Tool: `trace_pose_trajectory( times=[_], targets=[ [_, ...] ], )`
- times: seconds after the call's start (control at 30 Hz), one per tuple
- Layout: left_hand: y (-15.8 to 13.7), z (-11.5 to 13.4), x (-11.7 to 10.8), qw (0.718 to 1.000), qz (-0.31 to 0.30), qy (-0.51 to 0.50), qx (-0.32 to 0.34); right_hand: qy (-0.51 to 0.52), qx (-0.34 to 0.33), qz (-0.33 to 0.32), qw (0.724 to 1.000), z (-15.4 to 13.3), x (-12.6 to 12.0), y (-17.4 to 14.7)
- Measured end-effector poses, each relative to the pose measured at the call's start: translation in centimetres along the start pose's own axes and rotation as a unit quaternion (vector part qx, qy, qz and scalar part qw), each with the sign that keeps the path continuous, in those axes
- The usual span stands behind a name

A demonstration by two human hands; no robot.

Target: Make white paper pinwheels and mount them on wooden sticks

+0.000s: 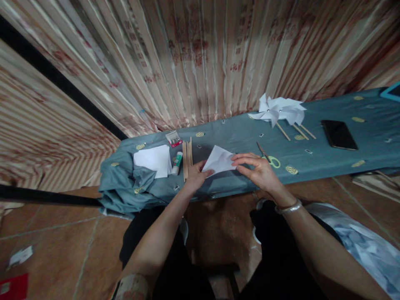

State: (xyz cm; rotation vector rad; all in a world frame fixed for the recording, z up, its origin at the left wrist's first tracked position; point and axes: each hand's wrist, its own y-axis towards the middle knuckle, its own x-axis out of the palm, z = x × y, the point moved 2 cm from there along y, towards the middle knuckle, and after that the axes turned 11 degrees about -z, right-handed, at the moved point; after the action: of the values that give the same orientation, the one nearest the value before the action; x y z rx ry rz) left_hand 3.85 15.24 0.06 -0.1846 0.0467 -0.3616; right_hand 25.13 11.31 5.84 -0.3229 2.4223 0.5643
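Note:
Between my hands is a white sheet of paper [218,159], held above the cloth-covered table and partly folded or bent. My left hand [197,175] pinches its lower left corner. At its right corner, my right hand [253,166] grips the edge between thumb and fingers. Left of my left hand lie several wooden sticks [186,156], a green and white glue stick [177,163] and a stack of white paper [153,160]. Scissors with light green handles [273,161] rest just beyond my right hand.
A small red box of pins [174,139] sits behind the glue stick. Several white paper pinwheels [278,110] on sticks lie at the back right, near a black phone [339,134]. A blue-framed object [390,92] is at the far right. A bag of paper [365,246] stands on the floor.

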Motion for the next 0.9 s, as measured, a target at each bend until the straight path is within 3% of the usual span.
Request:
trace_pose_trajectory(
  times=[0.17,0.37,0.5,0.63,0.7,0.77,0.83,0.9],
  targets=[
    [-0.1,0.7,-0.1,0.995,0.042,0.089,0.02,-0.174,-0.021,-0.024,0.984,-0.2,0.2,-1.1],
    [-0.5,1.1,1.1,0.978,0.059,0.191,0.068,-0.395,-0.053,-0.071,0.914,-2.3,2.6,-1.9],
    [-0.5,0.4,2.4,0.977,0.049,0.189,0.09,-0.438,-0.063,-0.062,0.895,-2.6,4.7,-2.0],
    [-0.7,0.3,2.7,0.968,0.031,0.218,0.124,-0.423,-0.067,-0.064,0.901,-1.5,5.5,-2.4],
    [-1.2,1.1,2.4,0.935,0.036,0.301,0.186,-0.407,-0.069,-0.065,0.908,-1.0,5.4,-2.8],
    [-2.0,2.2,2.4,0.866,0.026,0.432,0.251,-0.392,-0.077,-0.073,0.914,-0.7,5.2,-3.1],
    [-2.8,2.9,2.5,0.796,-0.015,0.54,0.273,-0.376,-0.083,-0.082,0.919,-0.7,5.1,-3.4],
    [-3.3,2.9,2.6,0.747,-0.073,0.607,0.262,-0.356,-0.084,-0.088,0.927,-0.8,5.1,-3.8]
  ],
)
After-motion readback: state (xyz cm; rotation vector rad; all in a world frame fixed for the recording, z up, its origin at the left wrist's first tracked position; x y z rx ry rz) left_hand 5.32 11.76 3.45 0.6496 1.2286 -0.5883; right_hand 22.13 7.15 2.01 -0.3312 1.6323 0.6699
